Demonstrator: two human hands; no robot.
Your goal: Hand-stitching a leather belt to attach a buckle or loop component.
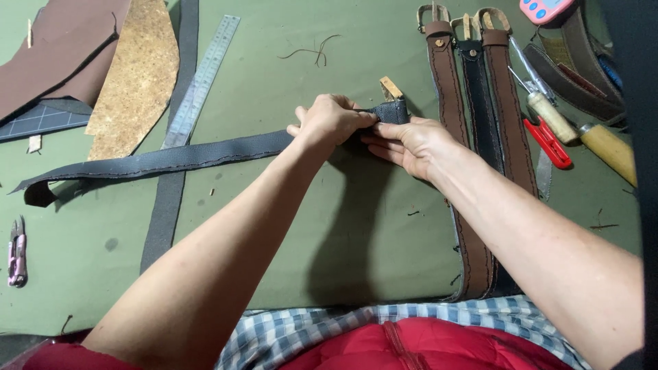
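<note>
both hands meet at the middle of the green work mat (pixel 288 226). left hand (pixel 331 120) is closed over the dark grey leather strap (pixel 171 159), pressing it down, and right hand (pixel 410 144) pinches the folded end of the same strap (pixel 392 112) between thumb and fingers. the fold at this end looks already made, and a line of stitching runs along the strap, so my judgement is that sewing is done but the end is not yet finished; no buckle is visible on it. the rest of the strap runs to the left and curls at its tip.

on the near left edge lies a small pink thread snipper (pixel 16 252). to the right three finished belts (pixel 480 103) lie side by side, two brown and one dark, with buckles at the far end. more right are a red-handled tool (pixel 548 142) and wooden-handled awls (pixel 606 151). at far left lie a steel ruler (pixel 202 79), a tan leather piece (pixel 137 75) and a brown leather piece (pixel 62 48).
</note>
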